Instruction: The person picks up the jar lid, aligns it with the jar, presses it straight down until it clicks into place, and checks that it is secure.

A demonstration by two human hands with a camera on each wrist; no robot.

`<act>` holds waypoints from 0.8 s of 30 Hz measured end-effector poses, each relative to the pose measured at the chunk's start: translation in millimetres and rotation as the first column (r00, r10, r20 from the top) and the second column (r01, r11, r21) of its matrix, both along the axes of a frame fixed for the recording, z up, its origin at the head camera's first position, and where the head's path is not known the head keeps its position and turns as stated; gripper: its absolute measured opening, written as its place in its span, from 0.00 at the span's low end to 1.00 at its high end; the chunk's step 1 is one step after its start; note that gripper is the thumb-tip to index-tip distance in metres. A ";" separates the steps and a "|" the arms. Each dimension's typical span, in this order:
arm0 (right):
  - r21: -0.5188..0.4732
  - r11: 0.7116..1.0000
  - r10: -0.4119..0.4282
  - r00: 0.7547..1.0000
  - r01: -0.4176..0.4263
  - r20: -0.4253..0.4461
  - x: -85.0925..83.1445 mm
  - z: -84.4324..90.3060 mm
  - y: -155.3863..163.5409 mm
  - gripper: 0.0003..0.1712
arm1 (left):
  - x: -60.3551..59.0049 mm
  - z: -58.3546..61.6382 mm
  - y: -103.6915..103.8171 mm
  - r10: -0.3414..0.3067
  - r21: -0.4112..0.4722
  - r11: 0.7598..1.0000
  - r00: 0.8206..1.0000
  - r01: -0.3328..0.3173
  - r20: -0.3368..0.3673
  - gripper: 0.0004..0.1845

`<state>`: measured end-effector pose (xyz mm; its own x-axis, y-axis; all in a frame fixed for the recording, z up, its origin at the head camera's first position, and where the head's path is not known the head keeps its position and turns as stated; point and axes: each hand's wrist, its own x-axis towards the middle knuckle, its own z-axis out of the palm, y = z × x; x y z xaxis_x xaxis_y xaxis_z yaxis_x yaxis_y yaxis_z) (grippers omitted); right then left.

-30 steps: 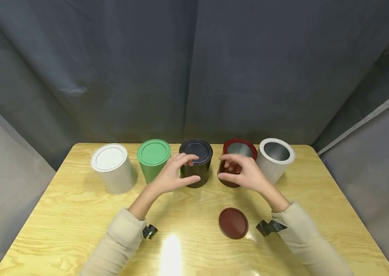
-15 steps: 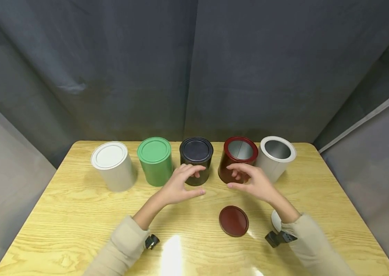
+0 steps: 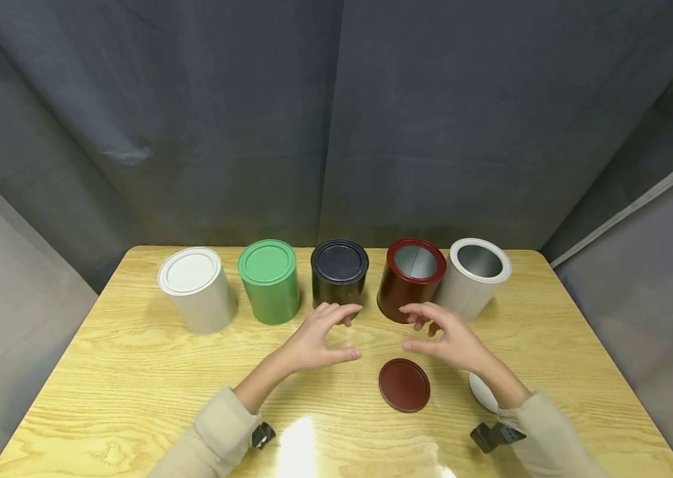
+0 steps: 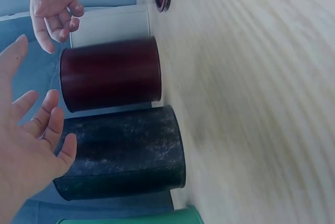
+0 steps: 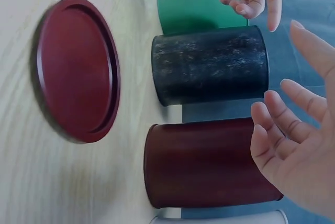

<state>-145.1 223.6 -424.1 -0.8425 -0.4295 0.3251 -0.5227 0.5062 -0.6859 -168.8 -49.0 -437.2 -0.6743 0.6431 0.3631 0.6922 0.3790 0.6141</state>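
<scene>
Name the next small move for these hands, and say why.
Probably the left hand should close round the black can. That can is lidded, while the red can stands open with its red lid on the table, and both hands hover empty.

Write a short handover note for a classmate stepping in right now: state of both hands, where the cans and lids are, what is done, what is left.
Left hand open, empty, just in front of the black can.
Right hand open, empty, in front of the dark red can.
Done: dark red can and grey can are lidless; the dark red lid lies flat on the table.
Left: black, green and white cans are lidded.
</scene>
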 end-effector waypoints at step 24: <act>0.092 0.993 -0.070 0.997 0.072 -0.027 24.5 -33.6 23.4 0.44 | 12.6 -24.5 21.0 -0.065 -0.201 0.977 0.998 0.069 0.027 0.48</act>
<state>-120.6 247.0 -457.7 -0.8646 -0.3981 0.3067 -0.4986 0.6035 -0.6222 -156.2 -28.0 -461.7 -0.6328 0.7457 0.2084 0.7087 0.4495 0.5437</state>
